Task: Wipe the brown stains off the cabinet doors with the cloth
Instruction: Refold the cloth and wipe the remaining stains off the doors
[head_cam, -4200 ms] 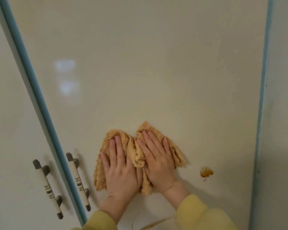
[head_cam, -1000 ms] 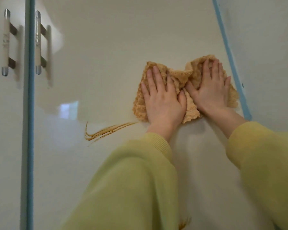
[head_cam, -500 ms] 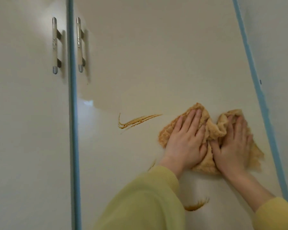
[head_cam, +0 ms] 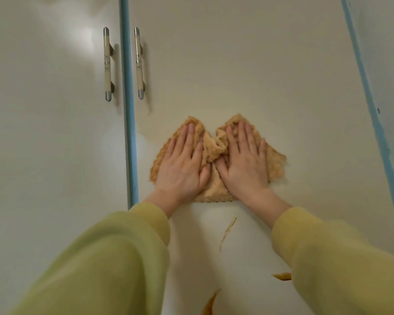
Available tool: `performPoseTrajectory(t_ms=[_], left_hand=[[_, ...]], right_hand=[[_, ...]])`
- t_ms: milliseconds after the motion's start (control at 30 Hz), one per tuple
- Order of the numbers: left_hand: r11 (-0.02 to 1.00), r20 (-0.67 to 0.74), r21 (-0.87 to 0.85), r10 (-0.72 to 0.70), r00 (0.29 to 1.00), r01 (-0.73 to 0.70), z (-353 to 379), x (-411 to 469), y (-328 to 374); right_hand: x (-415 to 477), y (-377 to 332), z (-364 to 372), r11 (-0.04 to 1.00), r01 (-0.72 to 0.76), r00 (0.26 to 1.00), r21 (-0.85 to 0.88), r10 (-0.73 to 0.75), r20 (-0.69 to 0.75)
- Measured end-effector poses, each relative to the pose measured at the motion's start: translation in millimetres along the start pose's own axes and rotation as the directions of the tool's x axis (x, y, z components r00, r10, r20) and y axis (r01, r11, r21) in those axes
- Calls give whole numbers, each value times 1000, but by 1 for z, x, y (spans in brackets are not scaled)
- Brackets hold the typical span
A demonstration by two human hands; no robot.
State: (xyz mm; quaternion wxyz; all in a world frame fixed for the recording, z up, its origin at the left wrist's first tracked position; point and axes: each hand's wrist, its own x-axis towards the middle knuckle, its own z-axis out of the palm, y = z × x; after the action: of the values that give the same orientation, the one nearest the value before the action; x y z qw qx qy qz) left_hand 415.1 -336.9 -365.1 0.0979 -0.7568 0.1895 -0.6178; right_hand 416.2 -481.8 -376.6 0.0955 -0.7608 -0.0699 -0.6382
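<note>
A tan waffle-weave cloth [head_cam: 275, 160] lies bunched flat against the cream cabinet door [head_cam: 248, 64]. My left hand [head_cam: 182, 164] presses its left half and my right hand [head_cam: 243, 160] presses its right half, both palms flat with fingers pointing up. Below the cloth a thin brown streak [head_cam: 228, 230] marks the door. Lower down sit a brown blot [head_cam: 282, 276] by my right sleeve and a curved brown smear [head_cam: 208, 303] near the bottom edge.
A blue strip [head_cam: 129, 123] divides this door from the left door [head_cam: 43, 133]. Two pale bar handles [head_cam: 107, 64] [head_cam: 138, 62] flank the strip. Another blue strip [head_cam: 371, 105] borders the door on the right. My yellow-green sleeves fill the lower view.
Both hands slid the cloth left and up across the door, over the spot where the long brown streak was. That streak no longer shows.
</note>
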Motion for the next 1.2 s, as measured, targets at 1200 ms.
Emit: performPoseTrajectory(t_ms=[1200], left_hand=[[972, 54, -147, -179, 982, 185, 28, -175, 42]], right_hand=[[-160, -15, 35, 965, 248, 968, 81, -250, 23]])
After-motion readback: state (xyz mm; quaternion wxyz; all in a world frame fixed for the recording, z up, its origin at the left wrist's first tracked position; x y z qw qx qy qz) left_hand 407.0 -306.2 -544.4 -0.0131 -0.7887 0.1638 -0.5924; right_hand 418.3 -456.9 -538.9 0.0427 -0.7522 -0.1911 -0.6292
